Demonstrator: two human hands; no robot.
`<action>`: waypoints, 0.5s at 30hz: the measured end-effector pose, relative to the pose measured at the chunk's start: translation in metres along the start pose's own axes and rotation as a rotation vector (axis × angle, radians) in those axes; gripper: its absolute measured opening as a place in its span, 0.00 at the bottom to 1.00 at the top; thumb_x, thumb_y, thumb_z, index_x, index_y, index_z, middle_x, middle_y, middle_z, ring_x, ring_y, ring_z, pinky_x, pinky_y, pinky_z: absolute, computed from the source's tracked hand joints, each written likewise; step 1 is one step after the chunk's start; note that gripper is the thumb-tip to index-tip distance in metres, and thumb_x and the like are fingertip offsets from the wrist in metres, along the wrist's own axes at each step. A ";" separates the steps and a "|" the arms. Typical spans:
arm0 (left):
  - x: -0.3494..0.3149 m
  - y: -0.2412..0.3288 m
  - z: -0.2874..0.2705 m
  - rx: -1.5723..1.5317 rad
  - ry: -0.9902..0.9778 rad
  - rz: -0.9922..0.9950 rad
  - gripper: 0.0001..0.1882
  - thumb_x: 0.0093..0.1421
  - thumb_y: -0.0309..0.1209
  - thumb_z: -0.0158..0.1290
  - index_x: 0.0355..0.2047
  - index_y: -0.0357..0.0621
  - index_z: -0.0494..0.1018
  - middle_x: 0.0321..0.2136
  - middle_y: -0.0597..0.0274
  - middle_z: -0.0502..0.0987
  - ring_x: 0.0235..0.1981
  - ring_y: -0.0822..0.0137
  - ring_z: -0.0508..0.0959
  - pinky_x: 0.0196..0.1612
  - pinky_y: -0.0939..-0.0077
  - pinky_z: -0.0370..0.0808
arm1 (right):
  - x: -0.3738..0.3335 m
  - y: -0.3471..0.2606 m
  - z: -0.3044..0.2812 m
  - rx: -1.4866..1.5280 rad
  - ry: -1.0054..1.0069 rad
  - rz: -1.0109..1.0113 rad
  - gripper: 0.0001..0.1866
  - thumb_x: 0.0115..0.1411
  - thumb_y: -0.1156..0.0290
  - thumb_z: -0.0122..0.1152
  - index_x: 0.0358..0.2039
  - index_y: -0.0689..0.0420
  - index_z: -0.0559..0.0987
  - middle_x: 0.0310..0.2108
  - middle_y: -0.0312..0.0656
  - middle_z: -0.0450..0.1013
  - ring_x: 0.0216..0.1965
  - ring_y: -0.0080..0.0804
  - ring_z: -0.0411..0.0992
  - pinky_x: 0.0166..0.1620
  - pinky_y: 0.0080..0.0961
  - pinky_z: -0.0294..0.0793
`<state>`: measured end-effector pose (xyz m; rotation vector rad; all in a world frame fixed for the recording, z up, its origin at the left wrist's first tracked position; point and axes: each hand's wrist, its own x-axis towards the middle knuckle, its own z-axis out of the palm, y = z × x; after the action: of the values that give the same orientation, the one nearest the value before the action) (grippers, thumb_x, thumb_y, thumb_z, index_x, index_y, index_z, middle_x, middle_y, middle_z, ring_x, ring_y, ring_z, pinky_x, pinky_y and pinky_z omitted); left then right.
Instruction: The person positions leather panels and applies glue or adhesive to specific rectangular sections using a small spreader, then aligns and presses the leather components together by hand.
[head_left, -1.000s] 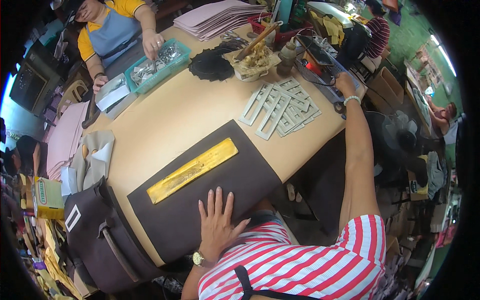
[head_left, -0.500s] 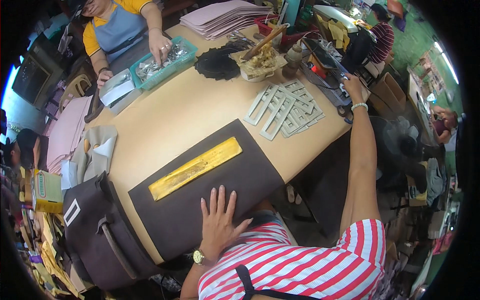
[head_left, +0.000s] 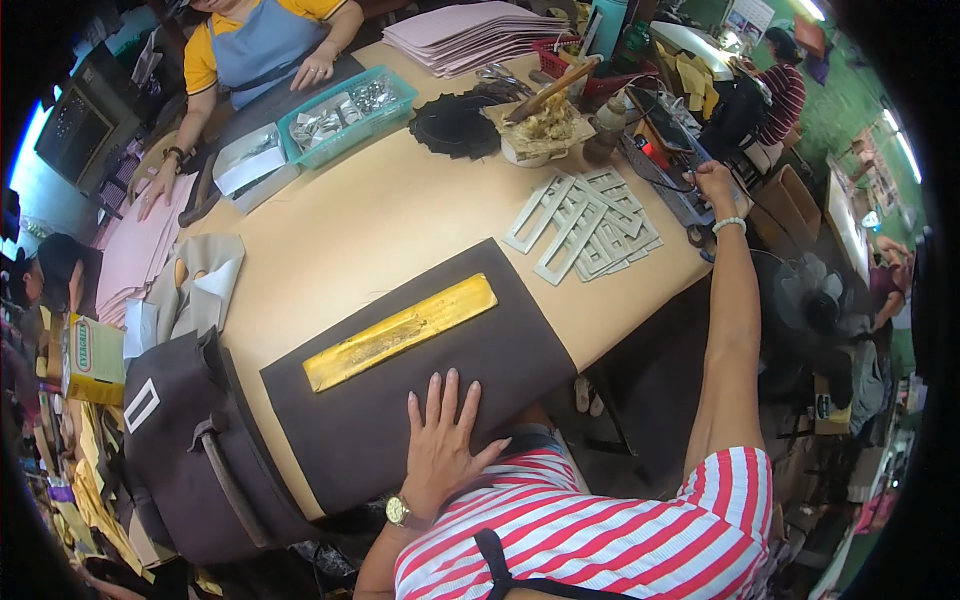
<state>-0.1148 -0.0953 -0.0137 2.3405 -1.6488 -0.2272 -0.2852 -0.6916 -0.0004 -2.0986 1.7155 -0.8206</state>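
Observation:
My left hand (head_left: 442,440) lies flat with fingers spread on a dark brown sheet (head_left: 390,440), near its front edge. A yellow, worn-looking rectangular bar (head_left: 400,332) rests on that sheet, just beyond my fingertips and not touching them. My right arm stretches out to the table's right edge. There my right hand (head_left: 714,187) is closed beside a grey tray (head_left: 684,205) holding tools and cords. Whatever its fingers grip is too small and partly hidden to name. Left of my right hand, several pale rectangular frames (head_left: 590,225) lie in an overlapping pile.
A dark bag (head_left: 200,450) with a handle stands at the left. Farther off are a pot of yellowish glue (head_left: 545,135) with a stick, a teal basket (head_left: 350,122) of metal pieces, a white box (head_left: 250,165) and pink sheets (head_left: 470,35). A co-worker (head_left: 265,50) stands across the table.
The co-worker's hand has left the teal basket, and their other hand has moved from the white box to the pink sheets. My view has shifted slightly. My left hand stays flat.

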 end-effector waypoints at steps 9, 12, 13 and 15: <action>0.000 -0.001 -0.001 -0.012 -0.002 0.004 0.42 0.53 0.60 0.49 0.60 0.44 0.58 0.62 0.43 0.52 0.64 0.45 0.50 0.61 0.40 0.44 | 0.005 0.008 0.000 0.012 0.009 -0.049 0.05 0.49 0.70 0.64 0.23 0.58 0.81 0.16 0.40 0.73 0.15 0.25 0.70 0.20 0.24 0.67; 0.000 -0.002 0.000 -0.009 0.001 -0.012 0.42 0.53 0.60 0.49 0.60 0.44 0.58 0.62 0.44 0.52 0.64 0.45 0.50 0.61 0.41 0.44 | -0.011 -0.012 -0.003 0.039 0.065 -0.061 0.07 0.49 0.71 0.60 0.26 0.60 0.82 0.20 0.45 0.76 0.20 0.30 0.74 0.28 0.26 0.71; 0.000 -0.002 0.000 -0.010 0.004 -0.009 0.42 0.53 0.60 0.49 0.60 0.45 0.59 0.62 0.44 0.53 0.64 0.45 0.50 0.61 0.41 0.44 | -0.017 -0.016 -0.010 0.023 0.115 -0.076 0.09 0.48 0.70 0.60 0.26 0.61 0.82 0.22 0.47 0.77 0.23 0.32 0.76 0.31 0.27 0.73; 0.001 -0.001 -0.001 -0.055 0.021 -0.016 0.41 0.53 0.59 0.49 0.59 0.45 0.60 0.61 0.44 0.54 0.63 0.46 0.51 0.61 0.41 0.45 | -0.025 -0.017 -0.021 -0.043 0.339 -0.178 0.09 0.49 0.70 0.61 0.28 0.62 0.82 0.24 0.48 0.77 0.25 0.34 0.76 0.33 0.28 0.73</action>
<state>-0.1131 -0.0961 -0.0129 2.3087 -1.5947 -0.2471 -0.2877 -0.6612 0.0201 -2.2686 1.7329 -1.2653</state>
